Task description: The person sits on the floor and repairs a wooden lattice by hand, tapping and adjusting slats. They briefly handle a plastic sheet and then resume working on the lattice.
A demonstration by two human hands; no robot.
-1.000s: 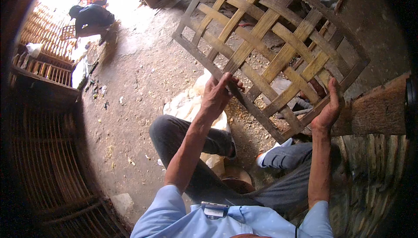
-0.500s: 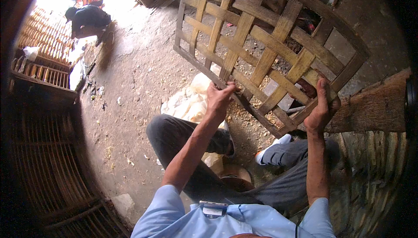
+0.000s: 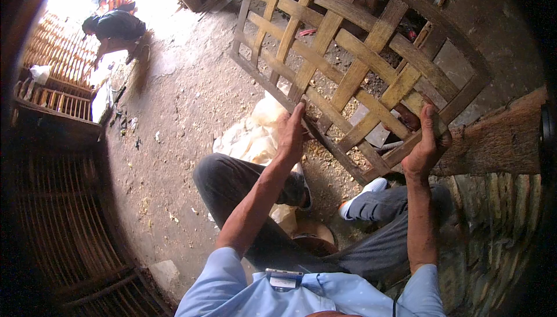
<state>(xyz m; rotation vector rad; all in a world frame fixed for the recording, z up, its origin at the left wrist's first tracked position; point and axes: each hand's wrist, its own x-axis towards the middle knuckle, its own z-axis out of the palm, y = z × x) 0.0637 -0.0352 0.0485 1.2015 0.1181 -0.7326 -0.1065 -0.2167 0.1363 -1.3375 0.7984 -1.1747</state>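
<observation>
A woven lattice panel [image 3: 366, 53] of flat wooden or bamboo slats, set in a darker frame, is held tilted in front of me. My left hand [image 3: 291, 134] grips the frame's near left edge, its thumb laid on top and its fingers mostly hidden underneath. At the panel's near right corner, my right hand [image 3: 427, 147] closes on the frame with the thumb upright against the lattice. The panel's far edge runs out of the picture at the top. Through the gaps between slats the littered floor shows.
A crumpled whitish plastic sheet or bag [image 3: 248, 138] lies beside my left leg. Near my feet is a round brown bowl-like object [image 3: 313, 238]. A rough wooden plank [image 3: 493, 146] stands at the right. Another person [image 3: 119, 26] bends over at the far left, near a slatted wall [image 3: 61, 56].
My left hand has shifted its grip, its thumb turning from across the edge to pointing up along the panel. The panel has tilted slightly. The far person now reaches an arm down.
</observation>
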